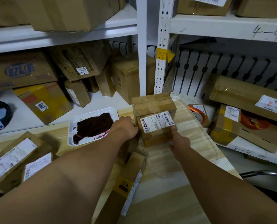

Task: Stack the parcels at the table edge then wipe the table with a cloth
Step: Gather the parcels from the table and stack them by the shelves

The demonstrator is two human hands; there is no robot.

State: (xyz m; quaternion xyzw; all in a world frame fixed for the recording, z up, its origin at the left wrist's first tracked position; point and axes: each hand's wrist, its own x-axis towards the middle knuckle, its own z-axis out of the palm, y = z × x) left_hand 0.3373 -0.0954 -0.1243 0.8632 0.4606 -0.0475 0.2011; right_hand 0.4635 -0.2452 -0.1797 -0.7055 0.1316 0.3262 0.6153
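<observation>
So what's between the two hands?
In the head view, a small labelled parcel sits between the left hand and right hand, both touching its sides.

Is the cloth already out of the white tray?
No, the dark cloth lies in the white tray; both hands hold a parcel.

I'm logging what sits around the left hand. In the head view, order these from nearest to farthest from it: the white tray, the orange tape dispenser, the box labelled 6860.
From the left hand:
1. White tray, right beside it, to its left.
2. Box labelled 6860, further left, on the shelf.
3. Orange tape dispenser, far right, beyond the parcels.
</observation>
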